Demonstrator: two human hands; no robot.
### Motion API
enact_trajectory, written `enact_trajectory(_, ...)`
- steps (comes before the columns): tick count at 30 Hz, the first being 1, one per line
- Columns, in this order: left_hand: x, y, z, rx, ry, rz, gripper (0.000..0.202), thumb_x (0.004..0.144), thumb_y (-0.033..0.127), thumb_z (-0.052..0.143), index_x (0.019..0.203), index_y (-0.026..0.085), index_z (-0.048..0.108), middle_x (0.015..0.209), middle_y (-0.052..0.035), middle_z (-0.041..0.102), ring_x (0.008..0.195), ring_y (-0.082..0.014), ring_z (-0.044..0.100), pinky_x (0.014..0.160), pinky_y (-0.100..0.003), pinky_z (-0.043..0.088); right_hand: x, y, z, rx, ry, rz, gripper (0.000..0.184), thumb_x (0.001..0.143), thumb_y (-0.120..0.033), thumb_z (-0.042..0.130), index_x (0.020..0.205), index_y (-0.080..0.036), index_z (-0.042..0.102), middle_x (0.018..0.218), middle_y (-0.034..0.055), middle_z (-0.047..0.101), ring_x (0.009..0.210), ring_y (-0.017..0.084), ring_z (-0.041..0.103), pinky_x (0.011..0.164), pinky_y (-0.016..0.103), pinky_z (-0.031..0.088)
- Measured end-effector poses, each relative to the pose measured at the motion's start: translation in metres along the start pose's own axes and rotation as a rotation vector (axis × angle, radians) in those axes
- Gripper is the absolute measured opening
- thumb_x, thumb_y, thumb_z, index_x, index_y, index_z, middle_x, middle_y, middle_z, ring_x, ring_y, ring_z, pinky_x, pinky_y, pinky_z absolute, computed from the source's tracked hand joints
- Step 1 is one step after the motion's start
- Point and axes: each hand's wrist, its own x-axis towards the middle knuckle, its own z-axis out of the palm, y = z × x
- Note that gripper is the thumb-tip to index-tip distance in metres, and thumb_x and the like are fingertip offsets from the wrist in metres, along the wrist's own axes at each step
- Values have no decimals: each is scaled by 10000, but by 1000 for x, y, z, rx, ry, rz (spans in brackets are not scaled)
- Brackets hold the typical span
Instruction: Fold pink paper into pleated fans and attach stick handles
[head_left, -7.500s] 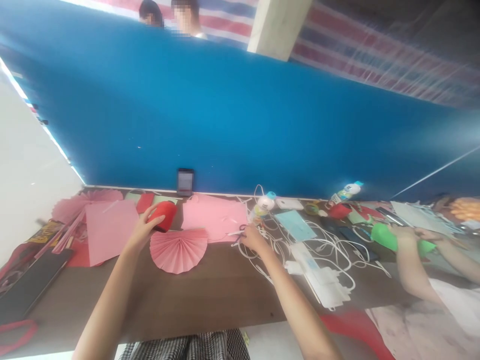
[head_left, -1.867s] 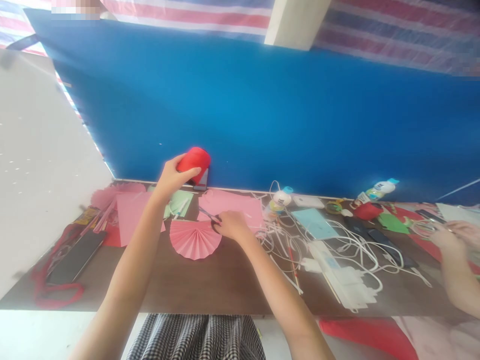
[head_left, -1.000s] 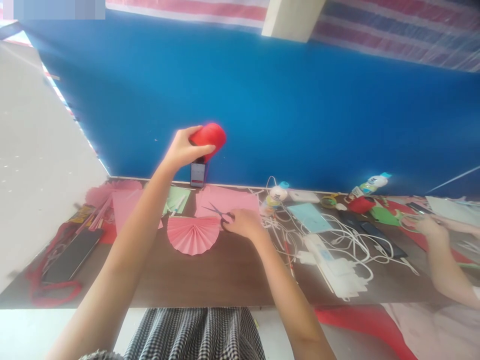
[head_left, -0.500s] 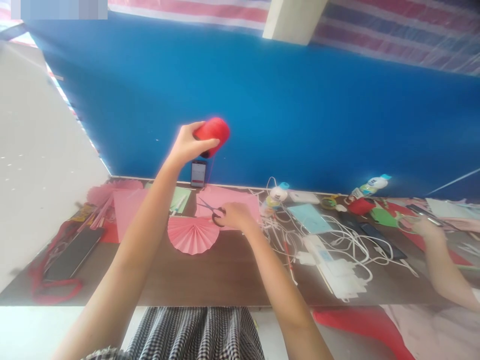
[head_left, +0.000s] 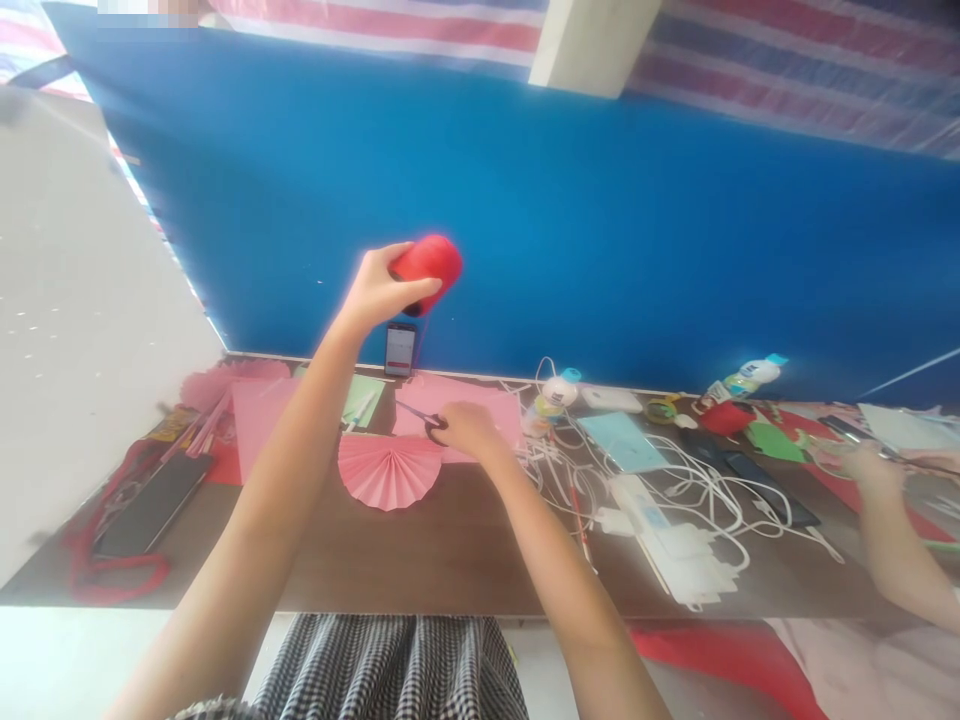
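My left hand (head_left: 386,288) is raised in front of the blue wall, its fingers wrapped round a spool of red thread (head_left: 436,268). A thin strand hangs from the spool past the phone. Lower down, my right hand (head_left: 469,430) grips dark-handled scissors (head_left: 433,424) whose blades point left and look closed. Just below the blades, a pleated pink paper fan (head_left: 390,475) lies spread in a half circle on the table. Pink paper sheets (head_left: 495,400) lie under and behind my right hand. Where the strand ends cannot be made out.
A phone (head_left: 400,350) leans on the blue wall. To the right are a bottle (head_left: 553,398), tangled white cables (head_left: 705,480) and a power strip (head_left: 645,510). A dark tablet-like slab (head_left: 154,505) lies left. A co-worker's hand (head_left: 874,465) works at far right.
The scissor blades, apart before, have come together. My left hand keeps the spool raised at about the same height. The whole view has shifted slightly.
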Motion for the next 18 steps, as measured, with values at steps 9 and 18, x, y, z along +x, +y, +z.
enact_trajectory(9, -2, 6, -3, 33, -8, -4, 475, 626, 314, 638, 1053, 117, 576, 914, -91, 587, 828, -217, 570, 704, -346, 488, -1, -2, -1, -21, -6, 1, 283, 768, -417, 480, 780, -178, 632, 772, 76, 654, 654, 181, 587, 538, 245, 326)
enact_trajectory(18, -1, -4, -11, -25, -10, -54, 494, 636, 350, 618, 1077, 130, 584, 905, -80, 612, 790, -202, 576, 718, -354, 487, -7, 8, 9, 14, -66, 94, 365, 714, -490, 514, 814, -159, 630, 830, 116, 663, 687, 209, 602, 572, 259, 345)
